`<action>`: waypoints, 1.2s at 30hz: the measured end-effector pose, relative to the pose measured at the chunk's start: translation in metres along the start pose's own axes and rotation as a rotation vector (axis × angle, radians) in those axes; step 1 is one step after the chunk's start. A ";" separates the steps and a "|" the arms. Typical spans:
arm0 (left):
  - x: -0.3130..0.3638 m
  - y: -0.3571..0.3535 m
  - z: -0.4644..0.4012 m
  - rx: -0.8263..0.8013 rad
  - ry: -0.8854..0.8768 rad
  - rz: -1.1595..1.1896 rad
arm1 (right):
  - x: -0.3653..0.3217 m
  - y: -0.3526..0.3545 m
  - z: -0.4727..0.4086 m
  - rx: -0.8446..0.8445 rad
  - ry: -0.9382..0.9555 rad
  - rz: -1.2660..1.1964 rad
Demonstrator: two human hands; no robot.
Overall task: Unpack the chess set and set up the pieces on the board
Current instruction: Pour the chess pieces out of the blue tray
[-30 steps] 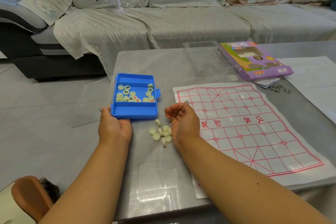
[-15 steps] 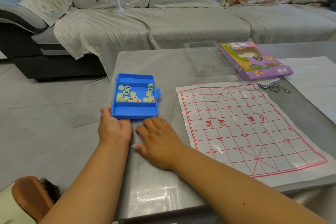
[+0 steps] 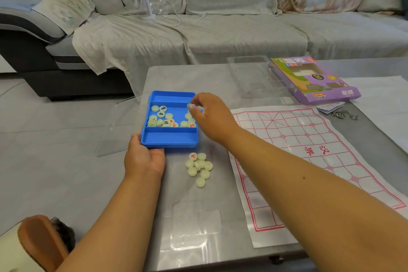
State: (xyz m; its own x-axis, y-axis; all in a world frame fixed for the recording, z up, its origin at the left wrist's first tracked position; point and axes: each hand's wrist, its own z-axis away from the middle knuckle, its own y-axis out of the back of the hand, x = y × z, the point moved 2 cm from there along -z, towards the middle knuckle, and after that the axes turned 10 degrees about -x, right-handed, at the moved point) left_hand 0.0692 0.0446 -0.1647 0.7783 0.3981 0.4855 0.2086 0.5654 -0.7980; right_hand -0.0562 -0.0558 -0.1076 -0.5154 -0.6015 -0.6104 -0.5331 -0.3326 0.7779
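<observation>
A blue plastic tray sits on the grey table and holds several pale round chess pieces in its middle compartment. My left hand grips the tray's near left corner. My right hand hovers over the tray's right side with fingertips pinched together near the pieces; whether a piece is between them I cannot tell. A small heap of pale pieces lies on the table just in front of the tray. The paper board with red grid lines lies to the right.
A purple game box and a clear plastic cover lie at the back right, with a small booklet and metal rings beside them. A clear lid overhangs the table's left edge. Behind stands a sofa with a small fan.
My right hand left the pile of pieces on the table and moved up over the tray's right side. The left hand and the tray stayed put.
</observation>
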 end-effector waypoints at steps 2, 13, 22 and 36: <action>0.001 -0.002 -0.001 -0.012 0.019 0.005 | -0.005 -0.006 -0.015 -0.106 0.077 0.203; 0.002 -0.004 -0.005 -0.036 0.047 0.035 | -0.005 -0.021 -0.033 -0.026 0.059 0.694; -0.003 -0.002 -0.008 -0.017 0.038 0.047 | -0.003 -0.023 -0.032 -0.019 -0.008 0.620; -0.007 -0.005 -0.007 -0.030 0.016 0.034 | -0.013 -0.036 -0.032 -0.146 -0.074 0.445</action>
State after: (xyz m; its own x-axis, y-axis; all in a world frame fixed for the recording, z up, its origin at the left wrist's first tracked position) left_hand 0.0663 0.0339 -0.1667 0.7943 0.4054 0.4525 0.1994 0.5296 -0.8245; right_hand -0.0083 -0.0589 -0.1230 -0.7217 -0.6572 -0.2174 -0.1520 -0.1560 0.9760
